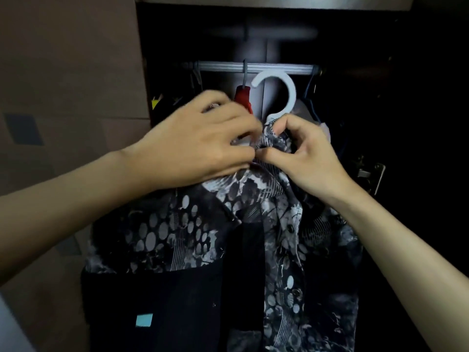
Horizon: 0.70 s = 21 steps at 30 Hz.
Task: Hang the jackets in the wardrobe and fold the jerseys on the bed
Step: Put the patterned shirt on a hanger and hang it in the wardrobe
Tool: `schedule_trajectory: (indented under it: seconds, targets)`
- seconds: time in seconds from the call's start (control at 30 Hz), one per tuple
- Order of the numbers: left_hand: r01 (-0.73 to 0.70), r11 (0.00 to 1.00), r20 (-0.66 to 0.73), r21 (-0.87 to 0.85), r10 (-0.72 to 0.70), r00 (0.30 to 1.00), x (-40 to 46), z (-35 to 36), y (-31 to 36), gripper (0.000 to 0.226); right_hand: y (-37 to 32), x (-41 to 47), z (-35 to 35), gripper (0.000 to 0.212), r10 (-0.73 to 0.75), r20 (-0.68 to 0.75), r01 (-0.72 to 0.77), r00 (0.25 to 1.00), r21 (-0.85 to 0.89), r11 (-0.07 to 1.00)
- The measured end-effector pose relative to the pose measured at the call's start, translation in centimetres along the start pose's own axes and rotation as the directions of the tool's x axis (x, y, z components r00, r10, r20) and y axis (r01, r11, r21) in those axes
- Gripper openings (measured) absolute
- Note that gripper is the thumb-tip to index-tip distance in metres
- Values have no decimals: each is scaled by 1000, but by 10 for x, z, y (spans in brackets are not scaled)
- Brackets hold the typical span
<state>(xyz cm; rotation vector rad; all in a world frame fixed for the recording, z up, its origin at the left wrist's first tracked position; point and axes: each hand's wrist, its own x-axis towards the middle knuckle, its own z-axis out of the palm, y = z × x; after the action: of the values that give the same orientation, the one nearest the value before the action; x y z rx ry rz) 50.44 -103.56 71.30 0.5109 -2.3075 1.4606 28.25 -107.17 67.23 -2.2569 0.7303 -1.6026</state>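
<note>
Hanging up a jacket (203, 250) now, not folding jerseys yet. Holding the patterned jacket up in front of the open wardrobe (380, 123), with its collar bunched high between both hands and the rest drooping down in front. Pinching the collar with the right hand (302, 158), fingers curled tight and the cloth caught between thumb and fingertip. Reaching in with the left hand (195, 148) too, fingers bent round the other side of the collar, though a bit blurry, so hard to tell just how firmly gripping. Poking up right above the fingers, a white hanger hook (279, 95), close under the silver rail (253, 68) but not yet sitting on it, by the look of things. Seeming to be fixing the collar neatly around the neck of the hanger. Probably needing next to lift the hook up and over the rail, into the gap beside the red hanger (243, 97) already hanging there, then letting go gently. Taking care not to let the jacket slip off one shoulder while lifting.
</note>
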Motion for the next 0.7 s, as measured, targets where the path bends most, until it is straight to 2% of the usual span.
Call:
schedule_trajectory:
  seconds: [0.03, 0.07, 0.17, 0.27, 0.37, 0.43, 0.47, 0.53, 0.63, 0.7]
  targets:
    - [-39, 999, 19, 7, 39, 999, 4, -1, 0, 26, -2, 0, 1, 23, -5, 4, 5, 1000, 3, 1000]
    - [-20, 999, 41, -40, 22, 999, 8, -3, 0, 29, -3, 0, -1, 21, -10, 3, 10, 1000, 12, 1000]
    - [229, 934, 59, -274, -221, 973, 15, -7, -5, 29, -6, 0, -12, 19, 1, 11, -1, 1000, 41, 999]
    - [402, 862, 14, -307, -418, 908, 24, -10, -10, 29, -9, -1, -17, 21, 59, 28, -61, 998, 100, 993]
    - [568, 752, -111, -334, -630, 769, 38, -11, -22, 30, -11, -5, -14, 21, 81, 66, -88, 995, 104, 991]
    - [593, 678, -195, -434, -714, 673, 51, -12, -31, 34, -11, -7, -9, 19, 86, 127, -99, 988, 98, 990]
    - [585, 668, -223, -461, -725, 652, 58, -13, -32, 36, -12, -8, -4, 18, 81, 152, -98, 985, 109, 989]
    - [555, 688, -219, -468, -698, 682, 74, -15, -29, 36, -16, -11, 5, 14, 77, 157, -102, 985, 154, 983]
    - [475, 773, -99, -422, -559, 823, 80, -14, -21, 29, -21, -13, -1, 15, 111, 110, -134, 988, 237, 962]
    - [425, 763, 0, -488, -486, 874, 69, -9, -24, 23, -18, -15, -14, 14, 171, 84, -187, 982, 250, 950]
